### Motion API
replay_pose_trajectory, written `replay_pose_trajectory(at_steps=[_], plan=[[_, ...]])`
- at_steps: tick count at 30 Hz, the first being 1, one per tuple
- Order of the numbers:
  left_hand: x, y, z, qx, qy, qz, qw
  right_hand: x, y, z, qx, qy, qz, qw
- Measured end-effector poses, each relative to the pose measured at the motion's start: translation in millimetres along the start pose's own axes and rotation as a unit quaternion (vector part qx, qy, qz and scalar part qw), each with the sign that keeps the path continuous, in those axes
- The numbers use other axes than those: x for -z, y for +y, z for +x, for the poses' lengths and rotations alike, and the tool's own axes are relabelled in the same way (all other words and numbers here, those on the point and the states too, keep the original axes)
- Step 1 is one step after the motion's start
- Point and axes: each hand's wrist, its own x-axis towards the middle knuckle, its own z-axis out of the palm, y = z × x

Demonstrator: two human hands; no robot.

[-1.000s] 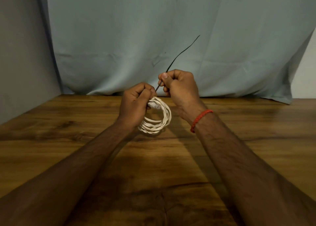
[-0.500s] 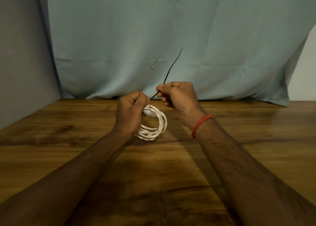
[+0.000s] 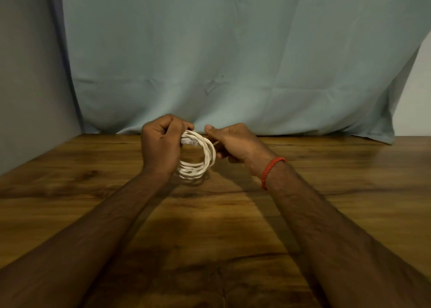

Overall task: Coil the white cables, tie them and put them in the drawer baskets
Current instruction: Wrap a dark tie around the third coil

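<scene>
A coil of white cable [image 3: 208,156] hangs above the wooden table [image 3: 326,168], a little beyond its middle. My left hand [image 3: 161,144] is closed on the coil's upper left part, next to a white plug end [image 3: 189,141]. My right hand [image 3: 238,142] is against the coil's right side with its fingers pinched together. The thin black tie it held a moment ago is hidden in that hand. No drawer basket is in view.
A pale blue-green cloth [image 3: 233,51] hangs behind the table's far edge. A grey wall [image 3: 28,74] stands along the left side. A red thread bracelet [image 3: 271,170] is on my right wrist.
My right hand has come down from above the coil to its right side. The black tie that stuck up from it no longer shows. Both hands sit lower in view.
</scene>
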Motion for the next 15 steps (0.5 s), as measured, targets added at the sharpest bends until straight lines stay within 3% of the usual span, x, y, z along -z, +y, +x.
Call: replay_pose_trajectory(at_steps=[6, 15], plan=[[9, -11, 14, 0.025, 0.068, 0.011, 0.997, 4, -8, -8, 0.058, -0.058, 0.076, 0.994], [9, -13, 15, 0.032, 0.078, 0.015, 0.996, -16, 1, -6, 0.118, -0.017, 0.063, 0.991]])
